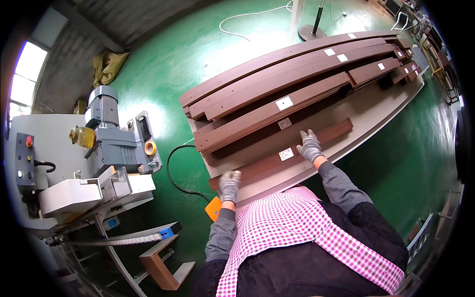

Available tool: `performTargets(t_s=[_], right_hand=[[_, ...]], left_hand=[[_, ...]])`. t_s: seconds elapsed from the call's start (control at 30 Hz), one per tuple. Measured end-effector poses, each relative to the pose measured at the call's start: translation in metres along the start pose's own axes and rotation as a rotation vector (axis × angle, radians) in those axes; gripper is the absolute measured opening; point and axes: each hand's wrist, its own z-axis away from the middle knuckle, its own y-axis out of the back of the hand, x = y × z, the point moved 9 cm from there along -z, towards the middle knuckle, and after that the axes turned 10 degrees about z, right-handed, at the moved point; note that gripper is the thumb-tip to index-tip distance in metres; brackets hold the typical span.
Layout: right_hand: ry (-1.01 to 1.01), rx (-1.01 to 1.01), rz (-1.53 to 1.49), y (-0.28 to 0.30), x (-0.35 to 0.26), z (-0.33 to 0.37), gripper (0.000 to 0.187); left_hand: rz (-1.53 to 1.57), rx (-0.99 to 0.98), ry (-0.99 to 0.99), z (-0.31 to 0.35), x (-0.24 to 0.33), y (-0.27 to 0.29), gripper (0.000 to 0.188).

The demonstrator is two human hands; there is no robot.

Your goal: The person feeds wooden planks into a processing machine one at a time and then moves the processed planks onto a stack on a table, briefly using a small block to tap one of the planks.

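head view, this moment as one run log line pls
left hand: at near brown plank, left end | right hand: same plank, right of white label | stacked brown planks: beyond

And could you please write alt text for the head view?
A person's left hand and right hand, both gloved, touch a brown board with a white label, lying on a pale surface. More brown boards are stacked beyond it; a grey motor stands at left.

Gloved left hand (229, 186) and right hand (310, 146) stretch forward, well apart.
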Motion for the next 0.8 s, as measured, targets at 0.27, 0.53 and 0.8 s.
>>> performTargets(t_s=[0.27,0.53,0.8], right_hand=[[0.153,0.047,-0.06,-0.034,-0.054,0.033,0.06],[0.091,0.049,-0.11,-0.027,-0.045,0.074,0.062],[0.12,0.125,-0.258,-0.019,-0.068,0.075,0.054]], left_hand=[[-0.478,0.198,-0.247,-0.076,0.014,0.083,0.058],[-0.656,0.112,-0.503,-0.1,-0.017,0.073,0.057],[-0.709,0.018,-0.471,-0.094,-0.011,0.062,0.063]])
